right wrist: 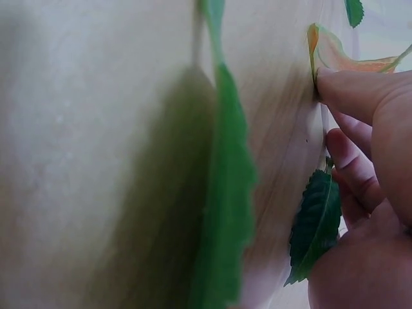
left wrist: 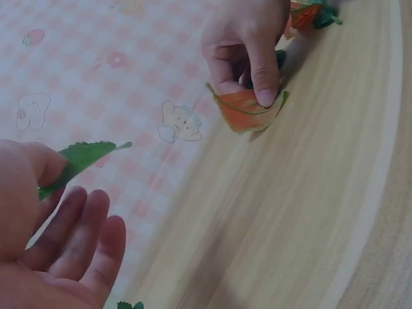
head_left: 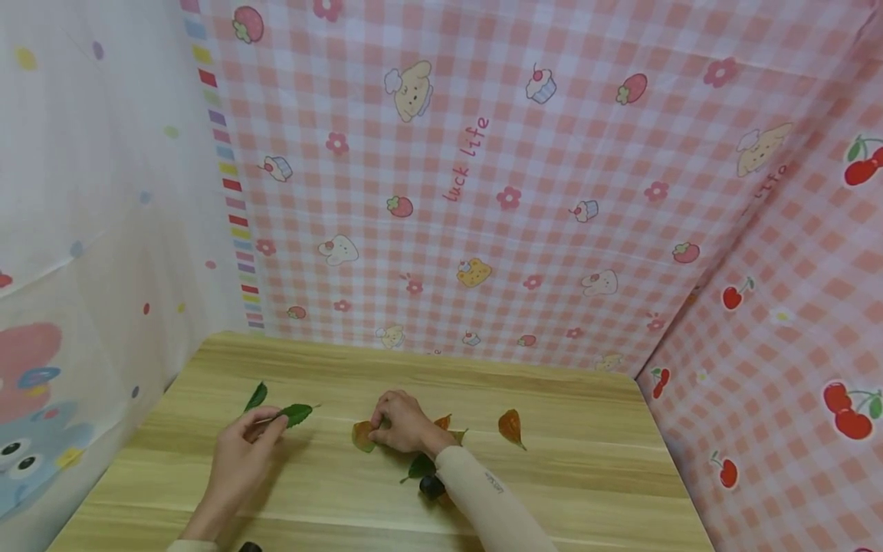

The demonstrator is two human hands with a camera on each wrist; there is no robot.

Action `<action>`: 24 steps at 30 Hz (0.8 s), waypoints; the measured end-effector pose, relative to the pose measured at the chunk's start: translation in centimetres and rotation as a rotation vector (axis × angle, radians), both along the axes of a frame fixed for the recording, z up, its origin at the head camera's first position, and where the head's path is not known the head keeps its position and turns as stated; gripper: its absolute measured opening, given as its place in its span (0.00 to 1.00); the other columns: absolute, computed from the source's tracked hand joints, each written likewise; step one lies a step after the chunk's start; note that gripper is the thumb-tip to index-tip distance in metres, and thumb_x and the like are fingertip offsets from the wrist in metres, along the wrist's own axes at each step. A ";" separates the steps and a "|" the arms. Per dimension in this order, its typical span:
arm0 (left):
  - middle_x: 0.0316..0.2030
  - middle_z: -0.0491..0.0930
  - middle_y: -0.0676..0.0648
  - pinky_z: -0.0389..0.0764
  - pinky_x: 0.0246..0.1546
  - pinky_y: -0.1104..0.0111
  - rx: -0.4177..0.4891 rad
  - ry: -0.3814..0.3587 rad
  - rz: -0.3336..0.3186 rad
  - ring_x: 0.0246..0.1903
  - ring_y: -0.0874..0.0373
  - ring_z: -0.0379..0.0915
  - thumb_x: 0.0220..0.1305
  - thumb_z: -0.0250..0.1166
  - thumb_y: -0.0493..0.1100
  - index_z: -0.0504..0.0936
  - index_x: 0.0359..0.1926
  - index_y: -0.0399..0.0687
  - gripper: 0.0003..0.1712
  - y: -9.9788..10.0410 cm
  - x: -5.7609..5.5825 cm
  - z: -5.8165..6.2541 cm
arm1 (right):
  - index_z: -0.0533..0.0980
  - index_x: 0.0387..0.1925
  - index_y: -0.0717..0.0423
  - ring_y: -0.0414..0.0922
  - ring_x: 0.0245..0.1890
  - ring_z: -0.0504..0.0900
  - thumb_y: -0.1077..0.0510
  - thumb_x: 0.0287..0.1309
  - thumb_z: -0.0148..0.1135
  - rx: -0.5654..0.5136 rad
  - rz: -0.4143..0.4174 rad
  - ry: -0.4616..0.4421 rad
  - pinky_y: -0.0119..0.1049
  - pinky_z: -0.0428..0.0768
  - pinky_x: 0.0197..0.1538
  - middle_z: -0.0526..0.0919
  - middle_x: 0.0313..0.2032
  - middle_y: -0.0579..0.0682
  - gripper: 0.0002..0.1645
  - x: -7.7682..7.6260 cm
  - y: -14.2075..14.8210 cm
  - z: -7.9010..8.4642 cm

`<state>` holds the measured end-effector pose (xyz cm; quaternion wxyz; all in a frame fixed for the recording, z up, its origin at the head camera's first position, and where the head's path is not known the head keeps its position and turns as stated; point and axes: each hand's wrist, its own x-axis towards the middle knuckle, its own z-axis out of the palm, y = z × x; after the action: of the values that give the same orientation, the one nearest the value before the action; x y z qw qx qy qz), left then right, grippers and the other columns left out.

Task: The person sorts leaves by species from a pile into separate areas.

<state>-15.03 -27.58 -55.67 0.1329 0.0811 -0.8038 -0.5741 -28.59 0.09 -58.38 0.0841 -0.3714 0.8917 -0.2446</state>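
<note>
My left hand (head_left: 241,452) pinches a green leaf (head_left: 297,415) with a toothed edge between thumb and fingers, stem pointing right, over the left part of the table. The other fingers are loosely bent in the left wrist view. My right hand (head_left: 403,423) pinches an orange-and-green leaf (left wrist: 248,111) by its edge, close over the wood at mid-table. In the right wrist view a dark green leaf (right wrist: 315,225) overlaps the palm and curled fingers; I cannot tell whether they hold it. Another green leaf (head_left: 257,395) lies beyond my left hand.
An orange-brown leaf (head_left: 510,427) lies to the right on the wooden table (head_left: 586,475). Orange leaves (head_left: 443,422) and a green leaf (head_left: 419,466) lie partly hidden by my right forearm. Patterned cloth (head_left: 441,253) hangs behind the table and at both sides.
</note>
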 end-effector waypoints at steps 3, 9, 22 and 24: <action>0.46 0.92 0.59 0.92 0.49 0.73 0.100 -0.047 0.007 0.44 0.70 0.91 0.85 0.67 0.43 0.83 0.62 0.31 0.19 -0.4 -0.2 0.2 | 0.90 0.39 0.49 0.45 0.66 0.80 0.53 0.74 0.77 0.004 -0.007 -0.011 0.53 0.73 0.78 0.90 0.52 0.44 0.06 0.0 0.0 -0.1; 0.49 0.85 0.63 0.91 0.52 0.72 0.194 -0.056 0.029 0.44 0.69 0.92 0.85 0.65 0.40 0.79 0.66 0.30 0.19 -0.9 -0.7 0.2 | 0.89 0.39 0.48 0.44 0.67 0.79 0.52 0.74 0.78 0.020 -0.028 -0.028 0.51 0.71 0.80 0.88 0.54 0.43 0.06 0.0 0.0 -0.2; 0.55 0.91 0.43 0.84 0.46 0.85 0.004 0.058 0.182 0.43 0.85 0.80 0.80 0.71 0.36 0.70 0.81 0.41 0.34 -0.7 -1.9 -0.9 | 0.88 0.39 0.47 0.43 0.66 0.77 0.51 0.74 0.77 0.019 -0.033 -0.044 0.50 0.69 0.81 0.86 0.56 0.43 0.06 -0.1 0.0 -0.5; 0.58 0.90 0.32 0.82 0.44 0.87 -0.038 0.051 0.197 0.42 0.88 0.78 0.79 0.72 0.37 0.70 0.81 0.41 0.36 -0.8 -2.1 -1.2 | 0.88 0.39 0.47 0.42 0.66 0.77 0.51 0.74 0.77 0.018 -0.033 -0.041 0.50 0.70 0.81 0.86 0.56 0.43 0.06 -0.1 0.1 -0.6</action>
<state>-17.17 -28.36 -56.91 0.2105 0.1424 -0.7991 -0.5448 -28.70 0.14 -58.96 0.1016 -0.3510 0.8979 -0.2457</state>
